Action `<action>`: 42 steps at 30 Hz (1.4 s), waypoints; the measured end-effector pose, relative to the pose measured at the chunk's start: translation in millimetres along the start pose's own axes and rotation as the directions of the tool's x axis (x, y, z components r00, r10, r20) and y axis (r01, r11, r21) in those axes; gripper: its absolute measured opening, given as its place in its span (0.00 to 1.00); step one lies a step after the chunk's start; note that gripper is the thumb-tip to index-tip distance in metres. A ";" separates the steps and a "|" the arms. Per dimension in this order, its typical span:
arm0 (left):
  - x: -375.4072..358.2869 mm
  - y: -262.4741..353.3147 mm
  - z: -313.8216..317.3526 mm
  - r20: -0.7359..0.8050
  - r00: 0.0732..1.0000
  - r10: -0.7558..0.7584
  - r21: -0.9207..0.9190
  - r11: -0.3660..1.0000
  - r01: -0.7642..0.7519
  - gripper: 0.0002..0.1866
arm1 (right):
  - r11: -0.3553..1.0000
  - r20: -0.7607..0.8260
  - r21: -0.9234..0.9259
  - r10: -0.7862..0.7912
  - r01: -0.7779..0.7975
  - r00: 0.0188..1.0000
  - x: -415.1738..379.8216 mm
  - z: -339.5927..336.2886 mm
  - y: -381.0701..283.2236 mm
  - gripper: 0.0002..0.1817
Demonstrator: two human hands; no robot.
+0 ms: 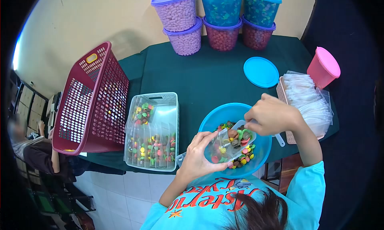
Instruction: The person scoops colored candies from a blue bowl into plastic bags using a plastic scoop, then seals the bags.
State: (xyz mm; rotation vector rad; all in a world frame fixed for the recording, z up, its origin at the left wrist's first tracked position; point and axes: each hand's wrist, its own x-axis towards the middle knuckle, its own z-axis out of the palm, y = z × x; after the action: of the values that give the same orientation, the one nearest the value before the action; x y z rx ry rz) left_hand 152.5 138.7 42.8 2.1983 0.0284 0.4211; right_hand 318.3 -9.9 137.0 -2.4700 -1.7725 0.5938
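Observation:
Over the blue bowl [213, 115], my left hand [196, 154] is closed around a clear plastic bag [221, 148] with colored button-shaped snacks inside. My right hand [274, 114] has its fingers curled at the pale rim of a scoop-like cup [253, 139], which holds brown, green and red pieces. The cup is tilted at the mouth of the bag; where its grip runs is partly hidden by the fingers. Loose snacks [242, 160] in yellow, green, brown and pink lie in the bowl below. A white handle [280, 140] sticks out past the bowl's right side.
Left of the bowl stands a white basket [175, 110] of filled bags, beside a tall maroon basket [108, 62]. Flat plastic bags [306, 98] fill a pink tray at right, near a pink tub [323, 68]. A blue lid [261, 72] and stacked tubs [222, 36] are behind. Another person [42, 154] is at far left.

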 end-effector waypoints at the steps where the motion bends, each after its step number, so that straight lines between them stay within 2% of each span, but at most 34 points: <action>1: -0.2 0.6 0.7 -0.002 1.000 -0.002 -0.001 1.000 0.002 0.39 | 1.000 -0.023 -0.003 -0.005 0.005 1.000 -0.2 -1.3 4.3 0.12; 6: -0.7 0.2 4.4 -0.042 0.999 0.005 0.013 1.000 -0.004 0.38 | 0.996 0.039 -0.077 0.035 -0.032 0.999 2.6 -10.2 -5.1 0.12; 8: -1.7 -0.5 4.9 -0.056 0.998 -0.001 -0.002 1.000 0.001 0.38 | 0.980 0.084 -0.196 0.056 -0.039 0.995 5.1 -8.0 -8.1 0.11; 9: -2.3 -0.9 4.9 -0.070 0.998 -0.008 -0.017 1.000 0.007 0.38 | 0.980 0.083 -0.194 0.058 -0.041 0.995 4.7 -7.0 -5.8 0.11; 11: -2.6 -2.1 6.5 -0.092 0.996 0.003 -0.018 1.000 -0.005 0.38 | 0.995 0.004 -0.103 0.020 -0.020 1.000 3.0 -6.4 0.1 0.11; 15: -2.7 -2.1 8.5 -0.101 0.995 0.006 -0.045 0.999 -0.010 0.40 | 0.992 0.026 -0.122 0.045 -0.042 0.999 2.1 -13.2 -7.8 0.11; 18: -2.1 -1.0 7.2 -0.101 0.995 -0.002 -0.035 0.999 -0.001 0.43 | 0.997 -0.048 -0.067 0.030 -0.033 0.998 -4.6 -18.0 -6.2 0.11; 20: -1.6 -1.0 7.3 -0.104 0.995 0.005 -0.036 0.999 -0.008 0.44 | 0.988 -0.115 -0.150 0.028 -0.046 0.993 -9.8 -22.2 -7.0 0.10; 26: -0.5 -1.6 11.0 -0.066 0.997 0.028 -0.065 0.997 -0.033 0.46 | 0.982 -0.127 -0.190 -0.027 0.002 0.992 -6.9 -18.7 -16.7 0.10; 28: -0.4 -1.5 11.3 -0.056 0.998 0.041 -0.069 0.997 -0.045 0.47 | 0.977 -0.141 -0.212 -0.003 -0.027 0.990 -8.2 -21.5 -17.3 0.10; 30: 0.1 -1.9 10.5 -0.083 0.996 0.032 -0.086 0.996 -0.040 0.47 | 0.970 -0.155 -0.235 0.017 -0.054 0.988 -7.8 -22.1 -19.0 0.11; 32: 1.0 -0.8 10.3 -0.092 0.995 0.047 -0.083 0.995 -0.055 0.47 | 0.953 -0.197 -0.302 -0.062 0.000 0.978 -6.4 -19.8 -25.6 0.12; 35: 1.8 -2.0 12.5 -0.116 0.990 0.077 -0.067 0.994 -0.085 0.48 | 0.941 -0.139 -0.339 -0.066 0.015 0.988 -0.5 -18.4 -43.7 0.12; 37: 3.3 -1.5 10.4 -0.132 0.986 0.100 -0.050 0.993 -0.107 0.49 | 0.940 -0.174 -0.340 -0.074 0.011 0.982 -2.1 -22.3 -43.3 0.12; 40: 5.9 -2.7 0.4 -0.100 0.989 0.110 -0.112 0.986 -0.121 0.48 | 0.933 -0.210 -0.360 -0.081 0.000 0.974 -5.7 -36.6 -40.6 0.12; 42: 9.1 -13.2 -4.3 -0.005 0.998 0.064 -0.400 0.914 -0.061 0.45 | 0.924 -0.253 -0.382 -0.115 0.010 0.961 -5.3 -41.2 -38.3 0.11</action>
State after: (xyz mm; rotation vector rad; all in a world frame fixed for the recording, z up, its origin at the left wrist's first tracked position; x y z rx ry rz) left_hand 161.4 151.7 37.6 1.7985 -0.1239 0.4124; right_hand 295.9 6.0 186.4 -2.5477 -1.9935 -0.1091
